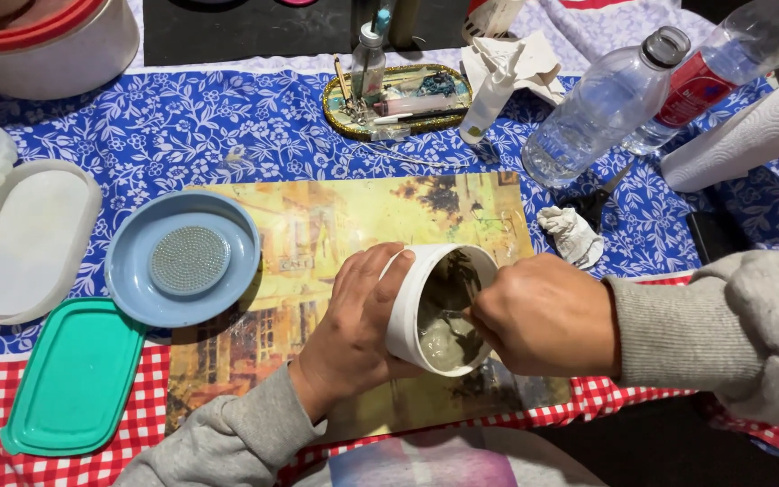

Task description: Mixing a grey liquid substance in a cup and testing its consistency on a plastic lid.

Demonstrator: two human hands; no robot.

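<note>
My left hand (358, 316) wraps around the outside of a white tub (412, 293) that is tilted toward my right. Grey paste (448, 338) fills the lower part of the tub. My right hand (543, 325) is closed at the tub's mouth, holding a thin stirring stick (471, 293) that dips into the paste; most of the stick is hidden. The tub is held over a yellowish picture mat (335, 225) on the table.
A round blue dish (128, 271) with a grey textured disc, a teal lid (78, 379) and a white oval mould (29, 239) lie left. Two plastic bottles (597, 104), a paper roll (750, 135), a crumpled wipe (570, 234) and a small gold-rimmed tray (398, 99) stand behind.
</note>
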